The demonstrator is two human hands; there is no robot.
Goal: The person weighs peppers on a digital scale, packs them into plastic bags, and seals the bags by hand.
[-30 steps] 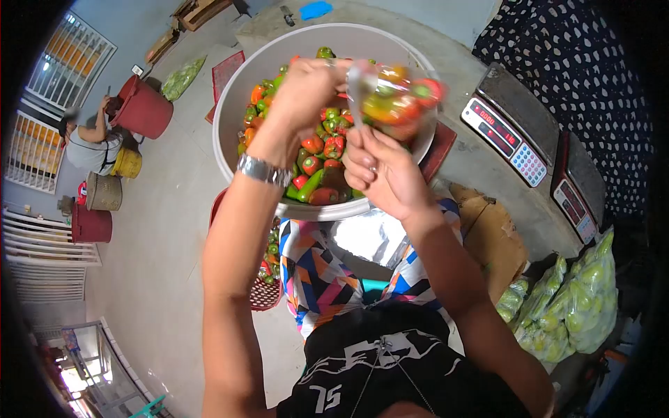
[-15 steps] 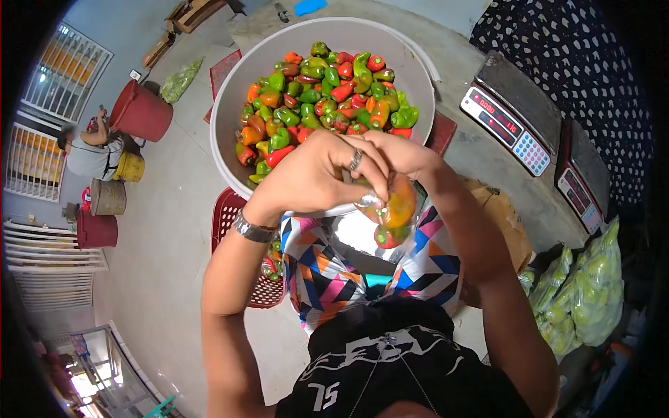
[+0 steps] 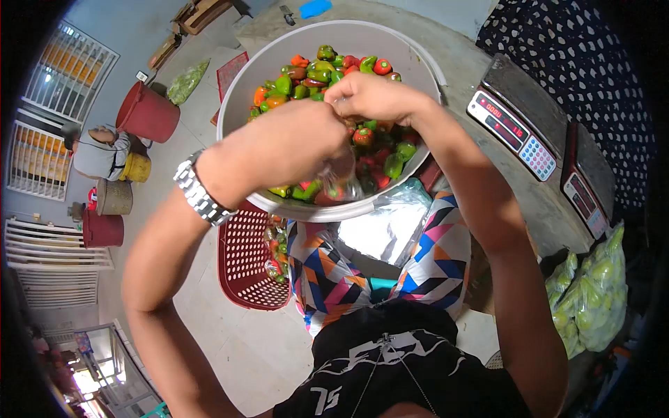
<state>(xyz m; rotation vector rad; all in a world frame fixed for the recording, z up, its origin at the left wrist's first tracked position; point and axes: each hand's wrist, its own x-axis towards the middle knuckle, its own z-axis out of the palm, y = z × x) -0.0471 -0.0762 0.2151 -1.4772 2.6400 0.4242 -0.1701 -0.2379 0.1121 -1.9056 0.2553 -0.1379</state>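
Note:
A large round grey tub (image 3: 233, 104) holds many red, green and orange peppers (image 3: 320, 70). Over its near half, my left hand (image 3: 296, 143), with a metal watch at the wrist, is closed on a clear plastic bag (image 3: 338, 182) with peppers inside. My right hand (image 3: 369, 97) is closed beside it, its fingertips pinched near the top of the bag. The fingers partly hide the bag's neck. On my lap, below the tub's rim, lies a stack of clear plastic bags (image 3: 383, 226).
A red perforated basket (image 3: 244, 261) with bagged peppers stands left of my legs. Two digital scales (image 3: 512, 132) are at the right, above bags of green produce (image 3: 592, 299). Another person (image 3: 101, 157) sits at the far left near a red bucket (image 3: 148, 113).
The bag of peppers has moved from above my lap up over the tub's near side. My left forearm has swung outward to the left, uncovering more of the red basket and the lap bags.

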